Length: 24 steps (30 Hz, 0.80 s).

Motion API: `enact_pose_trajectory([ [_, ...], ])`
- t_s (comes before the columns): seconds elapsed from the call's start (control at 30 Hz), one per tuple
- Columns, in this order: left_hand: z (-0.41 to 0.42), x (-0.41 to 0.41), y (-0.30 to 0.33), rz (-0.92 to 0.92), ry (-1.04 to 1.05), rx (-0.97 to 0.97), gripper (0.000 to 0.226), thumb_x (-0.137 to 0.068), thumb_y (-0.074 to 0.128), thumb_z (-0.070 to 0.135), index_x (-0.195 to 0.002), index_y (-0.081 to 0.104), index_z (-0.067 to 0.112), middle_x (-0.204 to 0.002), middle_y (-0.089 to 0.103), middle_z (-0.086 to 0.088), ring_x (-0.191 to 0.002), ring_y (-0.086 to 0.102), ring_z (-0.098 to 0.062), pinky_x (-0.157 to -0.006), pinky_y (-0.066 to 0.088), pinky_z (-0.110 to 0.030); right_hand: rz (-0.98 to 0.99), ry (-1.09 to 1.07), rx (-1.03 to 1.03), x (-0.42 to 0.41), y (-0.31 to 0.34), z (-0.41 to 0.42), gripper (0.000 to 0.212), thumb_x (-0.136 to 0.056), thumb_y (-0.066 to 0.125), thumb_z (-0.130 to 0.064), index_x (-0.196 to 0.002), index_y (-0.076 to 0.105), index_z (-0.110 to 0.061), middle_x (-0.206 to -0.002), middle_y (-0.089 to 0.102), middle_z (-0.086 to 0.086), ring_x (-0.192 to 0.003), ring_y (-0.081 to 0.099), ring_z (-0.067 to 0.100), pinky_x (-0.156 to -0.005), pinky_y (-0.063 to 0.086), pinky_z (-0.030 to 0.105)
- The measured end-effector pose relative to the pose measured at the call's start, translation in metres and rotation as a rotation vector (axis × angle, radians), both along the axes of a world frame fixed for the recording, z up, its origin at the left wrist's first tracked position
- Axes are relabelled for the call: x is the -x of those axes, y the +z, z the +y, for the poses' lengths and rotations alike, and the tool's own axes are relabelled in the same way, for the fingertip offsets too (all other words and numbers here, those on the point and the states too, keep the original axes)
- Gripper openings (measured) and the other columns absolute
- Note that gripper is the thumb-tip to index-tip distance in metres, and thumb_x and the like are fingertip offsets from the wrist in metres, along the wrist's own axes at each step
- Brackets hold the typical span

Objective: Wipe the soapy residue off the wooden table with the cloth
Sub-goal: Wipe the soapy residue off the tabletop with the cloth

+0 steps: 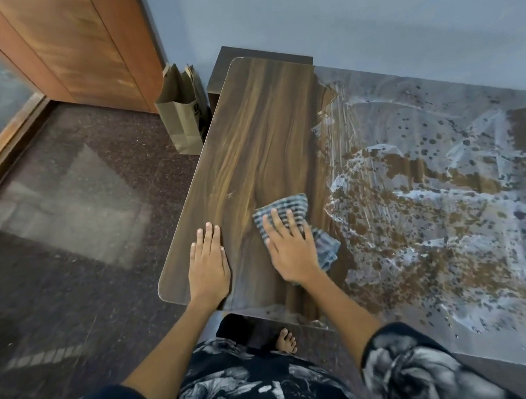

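On the table (252, 124), the right hand (291, 249) presses flat on the limp cloth (286, 207); left hand (208, 262) rests open. Soap (421, 192) likely slippery.

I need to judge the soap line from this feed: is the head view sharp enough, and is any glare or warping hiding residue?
Head view: the cloth under the right hand and the table grain are sharp; pale sheen over the soapy residue blends with the foam; wide-angle warping bends the table edges; the left hand casts only a soft shadow.
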<state>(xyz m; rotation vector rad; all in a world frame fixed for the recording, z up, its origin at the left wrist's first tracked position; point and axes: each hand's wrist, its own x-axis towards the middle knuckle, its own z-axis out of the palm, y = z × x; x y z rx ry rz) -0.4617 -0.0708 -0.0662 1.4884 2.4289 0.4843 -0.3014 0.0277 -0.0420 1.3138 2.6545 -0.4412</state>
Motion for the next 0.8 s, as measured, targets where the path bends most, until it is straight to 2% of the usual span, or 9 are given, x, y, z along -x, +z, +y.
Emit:
enact_pose_trajectory([
  [0.17, -0.015, -0.006, -0.001, 0.009, -0.014, 0.016, 0.048, -0.1, 0.03, 0.015, -0.146, 0.023, 0.005, -0.154, 0.018, -0.009, -0.143, 0.011, -0.025, -0.116, 0.013, -0.04, 0.068, 0.339, -0.046, -0.015, -0.006, -0.069, 0.049, -0.098, 0.024, -0.036, -0.146, 0.031, -0.026, -0.152, 0.031, -0.004, -0.14, 0.028, 0.021, -0.109, 0.027, 0.047],
  [0.3, -0.024, -0.013, 0.002, -0.003, 0.008, 0.029, 0.048, -0.1, 0.026, 0.017, -0.147, 0.019, 0.007, -0.155, 0.014, -0.006, -0.144, 0.007, -0.023, -0.116, 0.008, -0.036, 0.056, 0.432, -0.027, -0.072, -0.007, -0.082, 0.046, -0.099, 0.028, -0.04, -0.145, 0.029, -0.031, -0.15, 0.032, -0.009, -0.139, 0.029, 0.018, -0.109, 0.029, 0.046],
  [0.37, -0.031, -0.017, 0.003, -0.017, 0.012, 0.015, 0.048, -0.101, 0.026, 0.016, -0.147, 0.02, 0.007, -0.155, 0.014, -0.006, -0.144, 0.007, -0.022, -0.116, 0.007, -0.035, 0.007, 0.401, -0.032, -0.091, -0.005, -0.062, 0.047, -0.101, 0.02, -0.042, -0.146, 0.025, -0.032, -0.151, 0.026, -0.009, -0.139, 0.022, 0.018, -0.109, 0.027, 0.052],
  [0.47, -0.039, -0.019, 0.007, -0.071, 0.011, -0.037, 0.045, -0.1, 0.029, 0.015, -0.145, 0.027, 0.007, -0.154, 0.02, -0.006, -0.144, 0.011, -0.023, -0.115, 0.01, -0.036, -0.015, 0.248, 0.023, -0.079, 0.002, -0.032, 0.067, -0.092, -0.014, -0.05, -0.149, 0.013, -0.031, -0.156, 0.011, -0.008, -0.143, 0.004, 0.019, -0.113, 0.019, 0.053],
  [0.5, -0.04, -0.016, 0.009, -0.096, 0.004, -0.067, 0.044, -0.1, 0.032, 0.014, -0.143, 0.032, 0.006, -0.153, 0.024, -0.007, -0.143, 0.015, -0.024, -0.115, 0.012, -0.036, -0.013, 0.207, 0.02, -0.066, 0.003, -0.031, 0.069, -0.09, -0.017, -0.051, -0.15, 0.01, -0.03, -0.157, 0.007, -0.007, -0.144, 0.001, 0.022, -0.114, 0.015, 0.053],
  [0.6, -0.039, 0.004, 0.014, -0.205, 0.012, -0.15, 0.037, -0.097, 0.035, 0.005, -0.133, 0.047, 0.005, -0.145, 0.04, -0.01, -0.138, 0.029, -0.024, -0.112, 0.019, -0.031, -0.012, 0.206, -0.011, -0.02, 0.005, -0.051, 0.051, -0.101, 0.01, -0.041, -0.151, 0.004, -0.029, -0.158, -0.002, -0.003, -0.145, -0.006, 0.026, -0.115, -0.001, 0.048],
  [0.67, -0.036, 0.01, 0.017, -0.275, 0.058, -0.182, 0.035, -0.096, 0.036, -0.001, -0.126, 0.053, 0.002, -0.138, 0.047, -0.014, -0.135, 0.035, -0.026, -0.109, 0.022, -0.027, 0.027, 0.297, -0.013, 0.0, 0.009, -0.077, 0.051, -0.102, 0.021, -0.035, -0.151, 0.006, -0.028, -0.159, 0.001, -0.004, -0.145, -0.004, 0.025, -0.114, -0.003, 0.046],
  [0.73, -0.032, 0.007, 0.019, -0.311, 0.09, -0.193, 0.034, -0.095, 0.036, -0.003, -0.123, 0.055, -0.001, -0.135, 0.05, -0.017, -0.133, 0.037, -0.028, -0.108, 0.024, -0.026, 0.032, 0.405, 0.012, 0.005, 0.006, -0.095, 0.05, -0.101, 0.023, -0.033, -0.15, 0.015, -0.027, -0.158, 0.009, -0.003, -0.145, 0.002, 0.024, -0.114, 0.003, 0.047],
  [0.8, -0.031, 0.003, 0.019, -0.326, 0.093, -0.197, 0.033, -0.095, 0.037, -0.003, -0.122, 0.055, -0.002, -0.136, 0.049, -0.018, -0.134, 0.036, -0.029, -0.107, 0.022, -0.023, 0.013, 0.503, 0.019, -0.008, 0.004, -0.102, 0.05, -0.098, 0.022, -0.033, -0.147, 0.03, -0.026, -0.154, 0.027, -0.004, -0.143, 0.021, 0.022, -0.111, 0.021, 0.047],
])
